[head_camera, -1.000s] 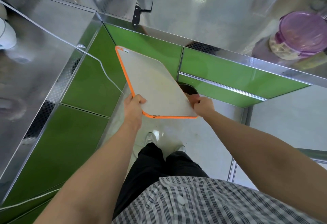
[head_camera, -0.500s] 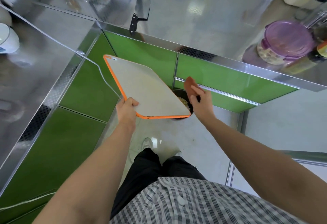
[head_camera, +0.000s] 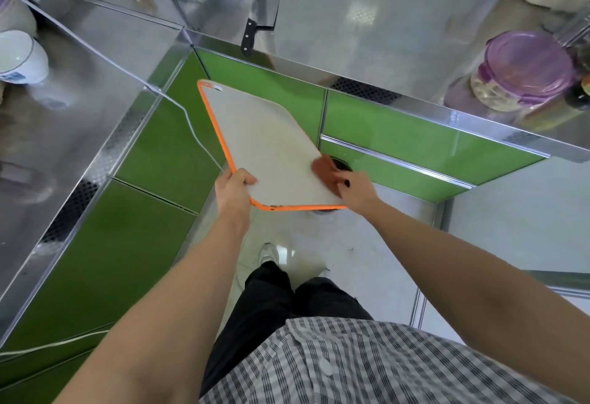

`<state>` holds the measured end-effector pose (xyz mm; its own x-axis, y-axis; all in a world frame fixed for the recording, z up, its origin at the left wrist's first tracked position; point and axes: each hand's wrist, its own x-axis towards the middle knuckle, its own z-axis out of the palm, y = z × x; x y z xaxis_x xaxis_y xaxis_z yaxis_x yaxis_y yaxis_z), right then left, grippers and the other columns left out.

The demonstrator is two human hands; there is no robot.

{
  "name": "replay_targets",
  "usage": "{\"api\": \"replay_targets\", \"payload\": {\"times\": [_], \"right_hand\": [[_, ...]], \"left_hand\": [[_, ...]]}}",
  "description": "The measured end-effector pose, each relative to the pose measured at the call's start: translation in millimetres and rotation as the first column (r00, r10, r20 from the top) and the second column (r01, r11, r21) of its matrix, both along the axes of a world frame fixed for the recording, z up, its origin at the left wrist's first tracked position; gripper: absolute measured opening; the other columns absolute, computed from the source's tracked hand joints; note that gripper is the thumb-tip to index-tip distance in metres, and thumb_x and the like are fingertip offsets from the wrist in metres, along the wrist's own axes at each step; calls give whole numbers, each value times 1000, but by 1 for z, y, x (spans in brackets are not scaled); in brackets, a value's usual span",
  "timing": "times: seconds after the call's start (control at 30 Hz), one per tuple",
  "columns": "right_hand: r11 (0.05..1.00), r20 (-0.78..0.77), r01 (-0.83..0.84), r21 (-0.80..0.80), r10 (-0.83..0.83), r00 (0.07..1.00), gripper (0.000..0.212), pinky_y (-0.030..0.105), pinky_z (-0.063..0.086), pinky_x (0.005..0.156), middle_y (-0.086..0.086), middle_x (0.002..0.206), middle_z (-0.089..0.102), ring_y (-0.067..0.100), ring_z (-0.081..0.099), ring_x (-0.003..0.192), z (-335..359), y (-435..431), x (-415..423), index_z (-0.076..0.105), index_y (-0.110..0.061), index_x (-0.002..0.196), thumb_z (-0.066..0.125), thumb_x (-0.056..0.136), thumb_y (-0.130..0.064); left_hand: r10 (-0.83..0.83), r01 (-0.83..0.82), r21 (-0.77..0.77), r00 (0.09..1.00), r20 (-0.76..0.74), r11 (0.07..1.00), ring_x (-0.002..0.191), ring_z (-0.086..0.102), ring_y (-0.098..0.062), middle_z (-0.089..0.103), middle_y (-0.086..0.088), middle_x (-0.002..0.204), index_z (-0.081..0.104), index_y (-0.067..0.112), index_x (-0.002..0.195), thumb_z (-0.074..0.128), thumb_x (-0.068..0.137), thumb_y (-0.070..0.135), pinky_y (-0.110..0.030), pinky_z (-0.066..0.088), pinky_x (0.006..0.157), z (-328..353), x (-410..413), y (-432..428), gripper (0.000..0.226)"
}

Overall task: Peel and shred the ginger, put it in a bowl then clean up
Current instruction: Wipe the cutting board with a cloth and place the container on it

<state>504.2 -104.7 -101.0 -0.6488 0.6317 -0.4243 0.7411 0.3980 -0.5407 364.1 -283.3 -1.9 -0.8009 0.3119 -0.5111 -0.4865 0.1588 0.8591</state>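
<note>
Cutting board between both hands

Stainless steel counter across the top of the frame, green cabinet fronts beneath. Black-handled cleaver at upper centre; purple-lidded jar at upper right; white bowl with blue rim at upper left. White cable hangs over the left counter edge.
</note>
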Motion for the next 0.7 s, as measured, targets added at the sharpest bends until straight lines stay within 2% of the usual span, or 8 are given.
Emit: {"api": "replay_targets", "payload": {"times": [0.07, 0.1, 0.23, 0.33, 0.4, 0.47, 0.6, 0.7], "right_hand": [[998, 368, -6, 70, -21, 929, 23, 30, 45, 81, 14, 101, 64, 30, 60, 98, 3, 12, 20, 64, -7, 104, 44, 92, -11], [996, 427, 10, 94, -50, 903, 19, 31, 45, 85, 12, 97, 59, 31, 59, 100, 6, 17, 27, 61, -9, 96, 42, 93, -11], [889, 283, 456, -39, -428, 858, 21, 27, 45, 62, 13, 81, 57, 27, 55, 72, 11, 23, 29, 58, -9, 82, 47, 93, -22], [638, 364, 634, -438, -519, 774, 50, 21, 26, 46, 7, 60, 37, 16, 33, 48, 24, 19, 41, 48, -5, 92, 48, 91, -55], [452, 284, 497, -741, -459, 842, 65, 21, 20, 43, 3, 58, 28, 14, 24, 48, 35, 10, 53, 46, -7, 93, 51, 81, -71], [331, 140, 314, -890, -457, 879, 67, 22, 18, 43, 2, 61, 27, 14, 23, 51, 45, -2, 58, 51, -9, 94, 58, 73, -73], [340, -78, 178, -924, -620, 780, 44, 23, 15, 43, -1, 55, 34, 12, 26, 45, 65, -16, 40, 51, -16, 96, 58, 83, -57], [318, -106, 170, -933, -692, 714, 17, 21, 14, 43, -4, 50, 50, 9, 26, 43, 76, -22, 27, 48, -16, 86, 53, 96, -29]], "left_hand": [[-35, 35, -11, 999, 1, 999, 67, 49, -18, 58, 2, 73, 53, 13, 69, 49, 55, 11, -25, 35, 53, -1, -3, -5, 14], [-42, 42, -11, 999, 6, 999, 68, 50, -18, 59, 2, 73, 54, 13, 70, 49, 55, 11, -26, 35, 54, -2, -5, -6, 16], [-17, 16, 33, 1000, 22, 999, 64, 51, -15, 60, 12, 61, 52, 15, 66, 48, 53, 11, -24, 36, 52, 0, -8, -1, 13], [20, -24, 67, 999, 47, 997, 71, 55, -17, 64, 7, 73, 56, 11, 75, 49, 53, 12, -27, 41, 60, 1, -8, 2, 23], [54, -59, 75, 996, 70, 995, 77, 54, -22, 62, 1, 81, 53, 8, 77, 50, 52, 12, -33, 41, 66, 2, -8, 4, 26], [85, -91, 83, 994, 67, 992, 76, 53, -24, 60, 0, 79, 49, 9, 74, 50, 51, 12, -35, 40, 69, 4, -7, 7, 23], [130, -138, 137, 989, 64, 981, 76, 53, -23, 60, 2, 73, 48, 13, 64, 51, 51, 10, -37, 39, 73, 5, 4, 13, 14], [144, -152, 160, 988, 60, 975, 81, 50, -22, 55, -2, 80, 46, 13, 66, 52, 51, 12, -35, 38, 70, 4, 13, 13, 16]]}}
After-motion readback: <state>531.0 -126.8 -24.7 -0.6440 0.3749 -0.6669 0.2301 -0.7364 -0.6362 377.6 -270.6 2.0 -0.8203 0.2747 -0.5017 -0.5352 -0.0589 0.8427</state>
